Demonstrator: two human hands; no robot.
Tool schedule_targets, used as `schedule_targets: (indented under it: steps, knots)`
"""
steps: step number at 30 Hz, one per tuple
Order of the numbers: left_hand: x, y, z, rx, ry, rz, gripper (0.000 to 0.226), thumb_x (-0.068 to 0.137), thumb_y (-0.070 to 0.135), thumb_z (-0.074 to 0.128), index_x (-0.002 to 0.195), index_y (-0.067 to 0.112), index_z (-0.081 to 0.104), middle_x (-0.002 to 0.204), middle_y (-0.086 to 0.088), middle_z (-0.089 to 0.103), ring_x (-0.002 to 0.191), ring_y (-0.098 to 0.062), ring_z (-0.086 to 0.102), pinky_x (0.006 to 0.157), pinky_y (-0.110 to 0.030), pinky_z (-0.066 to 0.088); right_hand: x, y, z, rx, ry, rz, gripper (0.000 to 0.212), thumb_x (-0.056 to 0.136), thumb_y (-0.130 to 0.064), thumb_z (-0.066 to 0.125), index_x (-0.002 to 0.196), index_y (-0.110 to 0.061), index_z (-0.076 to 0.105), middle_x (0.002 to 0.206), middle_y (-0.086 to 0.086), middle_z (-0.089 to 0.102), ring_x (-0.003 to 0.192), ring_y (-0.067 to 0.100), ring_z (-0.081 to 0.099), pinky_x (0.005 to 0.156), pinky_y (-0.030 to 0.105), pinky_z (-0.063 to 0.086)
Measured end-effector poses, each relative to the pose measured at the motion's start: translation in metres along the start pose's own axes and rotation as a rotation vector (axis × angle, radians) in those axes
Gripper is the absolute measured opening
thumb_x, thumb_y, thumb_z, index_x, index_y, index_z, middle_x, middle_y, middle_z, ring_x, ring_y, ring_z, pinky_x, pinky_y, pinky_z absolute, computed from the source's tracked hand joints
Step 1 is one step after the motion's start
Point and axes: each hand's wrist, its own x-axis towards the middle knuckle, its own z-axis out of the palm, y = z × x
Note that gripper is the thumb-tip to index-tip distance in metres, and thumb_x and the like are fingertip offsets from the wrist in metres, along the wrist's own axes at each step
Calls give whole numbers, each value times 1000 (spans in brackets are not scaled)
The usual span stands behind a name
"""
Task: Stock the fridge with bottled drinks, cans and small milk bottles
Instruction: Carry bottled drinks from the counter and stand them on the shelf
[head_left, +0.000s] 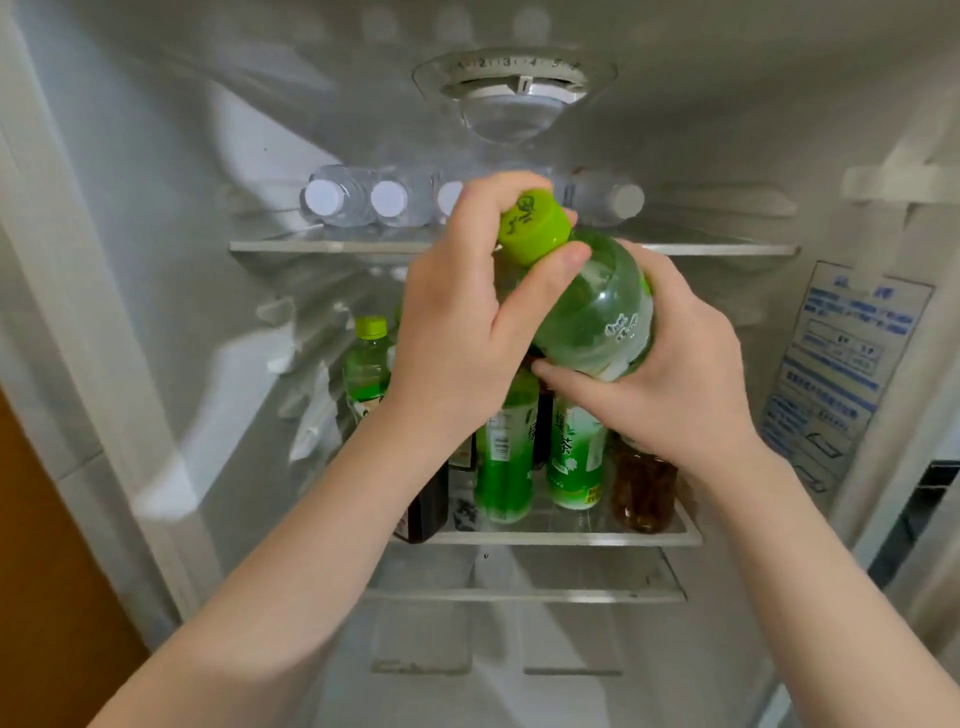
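I hold a green tea bottle (597, 312) tilted toward me in front of the open fridge. My left hand (462, 312) grips its lime-green cap (532, 226) between thumb and fingers. My right hand (675, 374) curls round the bottle's body from the right and below. On the middle shelf (566, 538) stand more green tea bottles (504, 462), one at the back left (368, 358), a dark bottle (428, 506) and a brown jar (644, 491). Several water bottles (337, 197) lie on the top shelf (322, 244), white caps facing out.
The thermostat dial and lamp (511, 88) sit on the fridge's back wall above. A lower glass shelf (524, 595) lies beneath the middle one. A blue-printed label (841, 364) covers the right inner wall. A wooden surface (47, 571) shows at the left edge.
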Motion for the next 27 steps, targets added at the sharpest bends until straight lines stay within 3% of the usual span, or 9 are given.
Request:
schedule_targets:
  steps: [3,6,9,13,16,19,21,24,27]
  knots:
    - [9,-4,12,-27,-123,-65,30,91,31,55,112,10,55,97,0,68,89,-9,63,78,-30,51,-3,5,-13,22,-97,94,93,54,-69,69,133,-35,37,112,-26,57,106,3,59,89,40,52]
    - [15,-11,25,-49,-244,-90,32,90,37,55,111,14,57,91,10,65,81,-6,62,71,-27,51,-13,13,-17,104,-144,179,84,54,-72,66,127,-45,34,112,-32,58,105,-1,59,90,38,51]
    - [13,-20,35,-117,-333,-116,44,90,44,44,118,13,59,83,24,60,75,5,62,64,-14,47,-25,25,-20,175,-119,293,63,58,-72,61,112,-56,34,103,-42,56,98,-11,58,84,22,48]
    - [2,-39,43,-128,-355,-206,33,93,41,44,113,23,62,101,14,66,94,3,63,75,-28,57,-36,37,-27,210,-20,375,56,65,-69,56,113,-48,39,100,-50,51,96,-21,52,72,-1,39]
    - [-4,-53,51,-56,-384,-160,22,95,25,49,107,20,66,97,11,67,89,7,60,73,-13,50,-40,44,-33,252,43,417,49,67,-65,59,110,-47,42,101,-45,54,96,-20,53,71,-3,37]
    - [-8,-60,64,54,-474,-79,20,95,18,51,107,15,67,98,13,62,87,9,53,74,-1,38,-42,50,-35,216,62,477,37,66,-67,58,100,-59,46,103,-31,59,97,-15,55,73,7,42]
    - [-8,-63,75,136,-550,-42,21,95,18,51,110,14,66,105,8,62,95,2,52,83,-6,37,-45,53,-35,187,55,510,29,65,-68,56,93,-66,46,102,-28,59,96,-15,55,75,8,41]
    - [-10,-70,94,313,-694,37,28,95,23,50,119,14,63,123,-1,60,117,-18,48,99,-27,33,-54,55,-35,172,69,553,30,65,-68,57,92,-59,48,100,-29,60,95,-15,55,72,2,41]
    - [-16,-77,111,458,-807,63,42,96,35,46,136,23,47,138,3,51,128,-22,39,101,-38,30,-66,54,-35,165,99,586,32,66,-66,58,95,-56,49,101,-26,61,97,-12,56,73,-1,40]
